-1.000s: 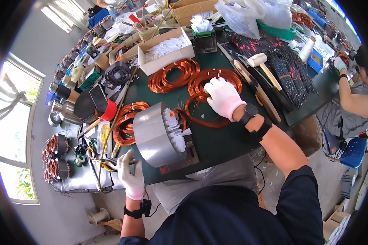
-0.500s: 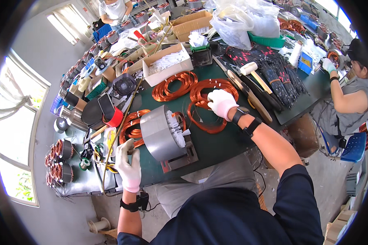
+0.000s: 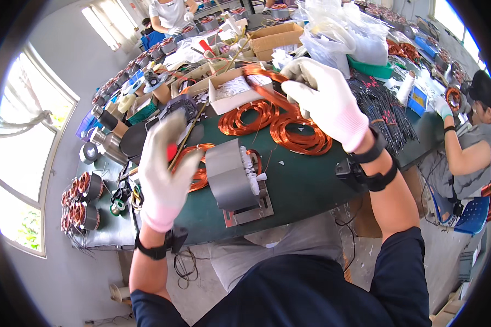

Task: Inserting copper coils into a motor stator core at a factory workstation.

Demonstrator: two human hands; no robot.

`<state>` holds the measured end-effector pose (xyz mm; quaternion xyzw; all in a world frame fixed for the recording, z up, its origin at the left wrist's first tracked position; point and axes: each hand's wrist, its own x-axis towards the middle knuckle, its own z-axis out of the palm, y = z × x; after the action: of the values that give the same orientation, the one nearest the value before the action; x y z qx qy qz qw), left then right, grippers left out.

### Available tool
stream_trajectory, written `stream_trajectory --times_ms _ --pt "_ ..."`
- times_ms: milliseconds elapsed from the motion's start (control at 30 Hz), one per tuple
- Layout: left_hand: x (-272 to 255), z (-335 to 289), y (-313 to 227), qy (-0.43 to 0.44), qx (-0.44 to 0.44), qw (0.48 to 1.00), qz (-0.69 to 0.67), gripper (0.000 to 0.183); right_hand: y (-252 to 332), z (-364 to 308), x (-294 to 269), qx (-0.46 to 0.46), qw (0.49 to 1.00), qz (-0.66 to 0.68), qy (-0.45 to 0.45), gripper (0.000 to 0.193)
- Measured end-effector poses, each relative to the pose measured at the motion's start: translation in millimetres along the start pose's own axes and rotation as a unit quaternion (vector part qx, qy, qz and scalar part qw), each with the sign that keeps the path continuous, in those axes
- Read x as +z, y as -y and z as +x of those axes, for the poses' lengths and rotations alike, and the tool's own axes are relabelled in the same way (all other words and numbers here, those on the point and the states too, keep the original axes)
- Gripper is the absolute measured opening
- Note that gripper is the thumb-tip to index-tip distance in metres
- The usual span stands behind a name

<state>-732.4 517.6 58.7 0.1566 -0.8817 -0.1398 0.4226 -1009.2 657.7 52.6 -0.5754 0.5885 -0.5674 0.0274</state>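
My right hand [image 3: 333,101], in a white glove, is closed around a copper wire coil [image 3: 267,94] lifted above the table. Slightly blurred, my gloved left hand [image 3: 166,171] is raised with thumb and fingers apart and nothing in it. Between the hands and nearer me, a grey cylindrical stator core [image 3: 226,177] lies on its side on a metal base [image 3: 251,214]. White insulating strips [image 3: 251,173] stick out of its right end. More copper coils lie flat beyond it, one bundle [image 3: 235,126] at left and one [image 3: 300,140] under my right hand. Another coil [image 3: 199,179] sits left of the core.
A carton of white slips [image 3: 223,101] stands behind the coils. Black sleeving bundles [image 3: 376,109] lie to the right. Wound stators [image 3: 84,215], a steel flask [image 3: 105,146] and a tape roll crowd the left. A co-worker [image 3: 472,136] sits at right; another person [image 3: 169,16] stands far back.
My right hand has lifted a copper coil off the stack and raised it. My left hand has risen and moved forward beside the stator core. The view has shifted slightly.
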Motion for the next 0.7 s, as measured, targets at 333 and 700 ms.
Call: stream_trajectory --times_ms 333,700 --pt "37.2 40.0 -33.2 -0.091 0.018 0.995 -0.047 0.029 30.5 -37.5 8.9 0.136 0.965 0.123 0.186 0.025" --pt "9.2 -3.9 -43.5 0.348 -0.172 0.742 -0.546 0.04 29.4 -58.1 5.1 -0.121 0.987 0.015 -0.103 0.013"
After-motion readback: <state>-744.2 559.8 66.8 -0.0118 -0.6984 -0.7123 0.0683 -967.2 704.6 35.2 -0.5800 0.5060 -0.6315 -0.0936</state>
